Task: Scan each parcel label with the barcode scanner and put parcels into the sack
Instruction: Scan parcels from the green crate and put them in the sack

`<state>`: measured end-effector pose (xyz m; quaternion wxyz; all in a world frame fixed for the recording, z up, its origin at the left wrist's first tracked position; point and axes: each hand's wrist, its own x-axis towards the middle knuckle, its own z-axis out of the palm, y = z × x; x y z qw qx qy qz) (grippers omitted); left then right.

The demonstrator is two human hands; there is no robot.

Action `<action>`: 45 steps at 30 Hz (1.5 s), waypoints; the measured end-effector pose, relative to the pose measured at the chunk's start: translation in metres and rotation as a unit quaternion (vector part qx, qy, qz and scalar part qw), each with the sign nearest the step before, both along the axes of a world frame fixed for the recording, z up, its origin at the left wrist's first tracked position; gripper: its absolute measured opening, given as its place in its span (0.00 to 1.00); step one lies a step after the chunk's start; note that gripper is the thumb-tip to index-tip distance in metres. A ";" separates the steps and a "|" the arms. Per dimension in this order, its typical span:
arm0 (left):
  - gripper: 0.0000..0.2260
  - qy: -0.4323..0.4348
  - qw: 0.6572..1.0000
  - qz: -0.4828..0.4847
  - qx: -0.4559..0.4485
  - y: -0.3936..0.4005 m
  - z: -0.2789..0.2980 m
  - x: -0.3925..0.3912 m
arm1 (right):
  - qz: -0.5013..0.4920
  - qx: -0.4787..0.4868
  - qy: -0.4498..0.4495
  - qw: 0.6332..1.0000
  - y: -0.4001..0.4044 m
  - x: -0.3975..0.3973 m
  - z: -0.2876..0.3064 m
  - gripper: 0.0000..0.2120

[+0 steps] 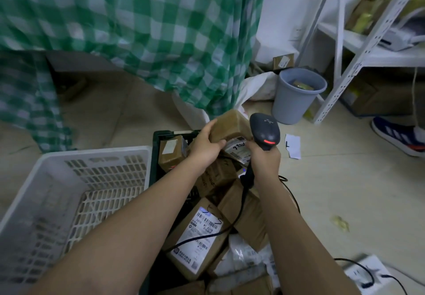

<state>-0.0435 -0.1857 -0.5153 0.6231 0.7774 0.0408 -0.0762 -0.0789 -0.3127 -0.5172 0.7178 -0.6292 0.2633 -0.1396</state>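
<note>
Here the left hand [204, 147] curls its fingers [210, 127] around a brown parcel [230, 125], and the right hand [264, 159] grips the scanner [264, 131] beside its label [238, 147].

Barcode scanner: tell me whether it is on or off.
On. The barcode scanner in the right hand shows a lit red strip on its head, beside the parcel gripped by the left hand.

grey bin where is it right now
In the head view, the grey bin stands on the floor at upper right, beside the white shelf leg, behind the scanner.
</note>
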 end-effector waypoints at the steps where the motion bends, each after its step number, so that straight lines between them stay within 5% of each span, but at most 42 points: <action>1: 0.27 -0.009 1.000 0.011 -0.014 0.003 0.007 -0.004 | 0.003 0.000 -0.004 1.000 0.003 -0.005 0.005 0.09; 11: 0.30 -0.144 0.987 0.058 0.035 0.075 0.094 -0.086 | 0.057 0.055 -0.045 0.996 0.058 -0.074 0.073 0.18; 16: 0.25 -0.111 0.992 0.064 0.010 0.145 0.114 -0.172 | 0.119 0.083 -0.009 0.989 0.116 -0.134 0.087 0.15; 31: 0.30 0.027 0.968 0.248 -0.026 0.303 0.040 -0.400 | 0.405 -0.092 0.096 0.905 0.264 -0.295 0.024 0.06; 37: 0.21 0.073 0.956 0.279 -0.055 0.320 0.008 -0.434 | 0.425 -0.165 0.092 0.885 0.296 -0.324 -0.005 0.07; 42: 0.36 0.096 0.956 0.266 -0.075 0.330 -0.001 -0.437 | 0.433 -0.172 0.092 0.880 0.301 -0.323 -0.010 0.07; 45: 0.34 0.096 0.937 0.319 -0.106 0.337 -0.003 -0.429 | 0.411 -0.162 0.087 0.893 0.291 -0.314 0.000 0.09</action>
